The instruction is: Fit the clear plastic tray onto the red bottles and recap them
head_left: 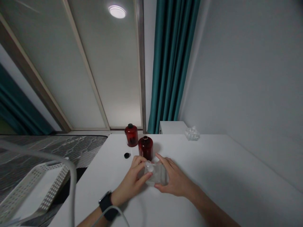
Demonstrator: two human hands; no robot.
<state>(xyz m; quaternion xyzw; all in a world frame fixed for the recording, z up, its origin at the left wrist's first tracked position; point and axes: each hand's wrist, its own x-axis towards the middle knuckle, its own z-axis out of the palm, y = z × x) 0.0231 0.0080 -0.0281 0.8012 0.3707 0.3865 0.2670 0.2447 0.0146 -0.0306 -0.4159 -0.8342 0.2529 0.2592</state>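
Observation:
Both hands are on a small clear, box-like container (157, 174) with a rounded knob or neck at its upper left; its exact kind is hard to make out. My left hand (135, 177), with a dark watch on the wrist, grips its left side, thumb across the front. From the right, my right hand (175, 178) curls around the other side with fingers and thumb. Just beyond the hands stands a dark red glass bottle (145, 147) with an uncapped mouth. Behind it to the left is a second red bottle (131, 137) wearing a black cap. A loose black cap (127, 155) lies left of the nearer bottle.
A crumpled clear plastic bundle (192, 133) lies at the white table's (213, 176) back edge, near a white cabinet (173, 127). To the left, below the table, is a white perforated basket (30, 189). A pale curved tube or cable (73, 183) crosses the left foreground.

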